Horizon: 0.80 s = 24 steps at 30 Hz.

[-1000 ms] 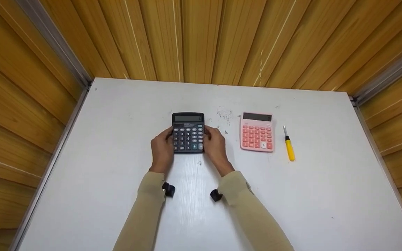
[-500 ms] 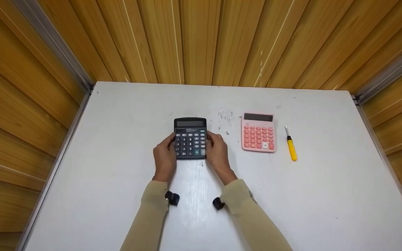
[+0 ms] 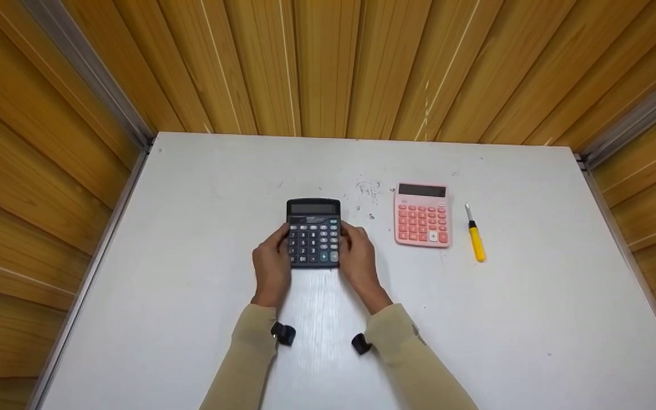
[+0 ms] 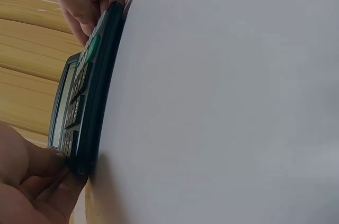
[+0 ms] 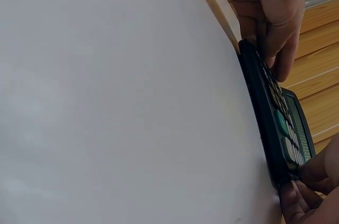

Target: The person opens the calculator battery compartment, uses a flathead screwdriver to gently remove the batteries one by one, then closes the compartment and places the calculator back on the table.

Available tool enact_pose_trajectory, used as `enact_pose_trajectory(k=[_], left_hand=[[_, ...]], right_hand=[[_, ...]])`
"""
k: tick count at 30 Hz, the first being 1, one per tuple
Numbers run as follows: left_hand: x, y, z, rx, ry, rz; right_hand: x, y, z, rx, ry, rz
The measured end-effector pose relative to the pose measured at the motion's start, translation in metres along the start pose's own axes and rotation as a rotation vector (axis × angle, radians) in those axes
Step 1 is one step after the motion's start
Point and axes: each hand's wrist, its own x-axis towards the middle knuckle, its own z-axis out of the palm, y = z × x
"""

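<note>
Between both hands is a black calculator (image 3: pixel 314 233), its display at the far end and its keys facing up. My left hand (image 3: pixel 273 265) grips its left side, thumb along the edge and fingers underneath. On the opposite side my right hand (image 3: pixel 359 262) holds it the same way. In the left wrist view the calculator (image 4: pixel 95 86) shows edge-on, close over the white surface, with fingers pinching both ends. The right wrist view shows the calculator's front edge (image 5: pixel 262 113) near the tabletop. A pink calculator (image 3: pixel 422 215) lies to the right of my right hand.
A screwdriver (image 3: pixel 475 234) with a yellow handle lies right of the pink calculator. Dark scuff marks (image 3: pixel 369 191) show on the white table (image 3: pixel 191 228). Wood-look panels (image 3: pixel 328 68) rise behind the table and along both sides.
Both hands have brought the black calculator toward the near edge of the table and slightly right, keeping their grip. The pink calculator and the screwdriver lie where they were.
</note>
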Motion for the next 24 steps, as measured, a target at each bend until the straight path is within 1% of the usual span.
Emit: enact_pose_trajectory(k=[5, 10, 16, 18, 24], left_hand=[[-0.008, 0.0, 0.0, -0.005, -0.005, 0.023], [-0.014, 0.001, -0.001, 0.004, -0.001, 0.031], [-0.02, 0.001, 0.001, 0.012, 0.019, 0.063], [-0.022, 0.0, 0.001, 0.014, 0.025, 0.066], [-0.028, 0.002, 0.003, 0.001, 0.021, 0.041]], right_hand=[[-0.006, 0.001, -0.004, 0.001, -0.006, 0.007], [-0.013, 0.003, -0.007, 0.008, -0.005, 0.015], [-0.02, 0.006, -0.01, 0.021, -0.001, 0.015], [-0.022, 0.007, -0.011, 0.021, -0.005, 0.018], [-0.028, 0.007, -0.015, 0.006, -0.014, 0.034]])
